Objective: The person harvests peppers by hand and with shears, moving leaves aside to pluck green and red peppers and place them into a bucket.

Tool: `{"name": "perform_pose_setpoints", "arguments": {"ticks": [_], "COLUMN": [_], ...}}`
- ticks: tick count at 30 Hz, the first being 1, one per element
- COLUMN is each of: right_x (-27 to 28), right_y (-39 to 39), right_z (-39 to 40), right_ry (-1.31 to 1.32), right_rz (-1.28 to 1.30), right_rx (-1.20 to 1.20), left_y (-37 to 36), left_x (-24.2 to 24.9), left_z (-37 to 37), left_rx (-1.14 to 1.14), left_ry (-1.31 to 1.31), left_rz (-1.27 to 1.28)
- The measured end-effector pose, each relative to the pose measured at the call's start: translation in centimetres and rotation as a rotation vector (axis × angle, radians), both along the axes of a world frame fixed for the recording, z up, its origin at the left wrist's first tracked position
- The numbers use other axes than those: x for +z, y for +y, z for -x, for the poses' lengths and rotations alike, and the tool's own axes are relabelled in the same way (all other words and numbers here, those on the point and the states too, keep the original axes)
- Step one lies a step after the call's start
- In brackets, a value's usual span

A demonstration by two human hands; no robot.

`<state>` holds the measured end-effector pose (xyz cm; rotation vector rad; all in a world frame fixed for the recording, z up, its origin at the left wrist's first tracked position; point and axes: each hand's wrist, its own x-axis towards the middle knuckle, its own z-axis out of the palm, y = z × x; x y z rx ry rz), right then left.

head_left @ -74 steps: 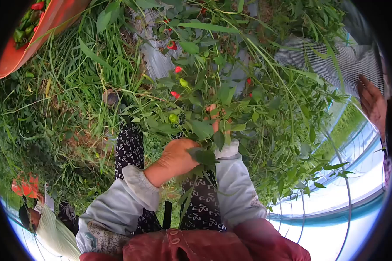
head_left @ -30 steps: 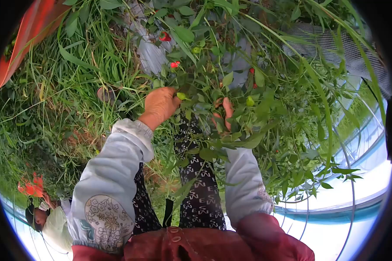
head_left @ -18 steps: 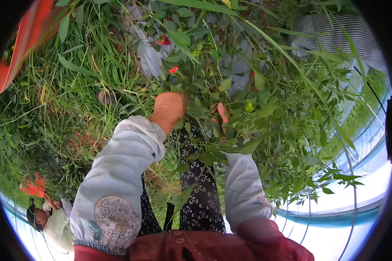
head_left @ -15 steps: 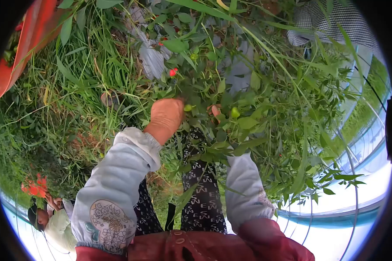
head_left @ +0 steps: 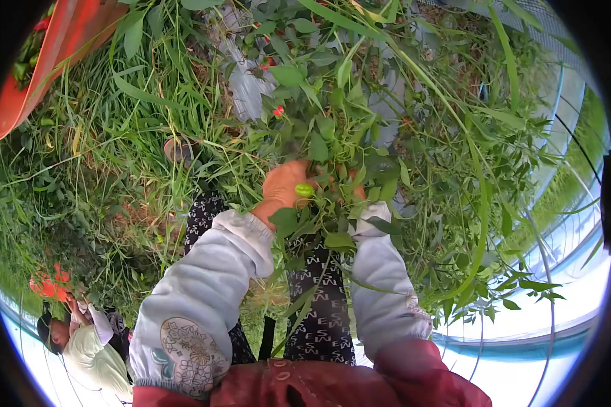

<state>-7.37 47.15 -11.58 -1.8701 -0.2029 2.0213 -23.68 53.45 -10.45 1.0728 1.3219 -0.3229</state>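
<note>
My left hand [head_left: 283, 188] is in the leaves of a pepper plant [head_left: 326, 129], fingers curled inward and their tips hidden by foliage. A small green pepper [head_left: 304, 190] hangs right beside it. Close by on the right, my right hand [head_left: 356, 186] is mostly covered by leaves; only a bit of skin shows, so its fingers cannot be made out. Small red peppers [head_left: 278, 110] show on the plant beyond my hands. Both forearms wear pale sleeve covers [head_left: 190, 305].
An orange container [head_left: 64, 57] with green and red peppers tilts at upper left. Tall grass [head_left: 156, 88] and grey plastic sheeting [head_left: 248, 85] surround the plants. Another person [head_left: 91, 353] is at lower left near an orange-red object [head_left: 49, 285]. Checked cloth [head_left: 546, 37] lies at upper right.
My left hand has moved right, closer to my right hand and deeper into the leaves. The view has shifted slightly, and the checked cloth now sits nearer the top edge.
</note>
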Motion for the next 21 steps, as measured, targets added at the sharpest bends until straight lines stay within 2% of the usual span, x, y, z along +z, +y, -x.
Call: {"name": "perform_pose_setpoints", "arguments": {"ticks": [3,5,7,10,11,13,14,16,17,19,21], "right_x": [-0.3,-0.4,-0.4,-0.2,-0.2,-0.2,-0.2,-0.2,-0.1,-0.1,-0.4], "right_y": [0.5,0.7,0.8,0.8,0.9,1.1,1.2,1.1,1.0,0.7,0.2], "right_z": [-0.1,-0.1,0.0,0.2,0.2,0.1,0.1,-0.1,-0.1,-0.2,-0.1], "right_ry": [0.004,0.013,0.018,0.022,0.022,0.026,0.027,0.027,0.027,0.033,0.04], "right_rz": [0.0,0.003,0.005,0.009,0.009,0.006,0.005,0.005,0.005,0.013,0.024], "right_rx": [0.008,0.011,0.014,0.013,0.01,0.012,0.011,0.019,0.02,0.023,0.02], "left_y": [-1.8,-3.5,-3.3,-3.9,-3.3,-1.2,0.2,2.6,4.3,4.8,5.6], "left_x": [-2.2,-2.6,-2.0,-1.0,-0.8,0.5,0.7,-0.4,-0.8,-3.3,-5.2], "left_z": [0.6,1.4,0.8,0.8,1.1,2.2,2.9,5.1,6.1,7.2,7.1], "left_rx": [0.03,0.158,0.052,0.08,0.079,0.122,0.234,0.128,0.063,0.084,-0.093], "left_ry": [-0.084,-0.214,-0.134,-0.089,-0.089,-0.078,-0.001,0.166,0.238,0.25,0.266], "left_rz": [-0.022,-0.235,-0.334,-0.349,-0.352,-0.192,-0.053,-0.137,-0.103,-0.157,-0.289]}}
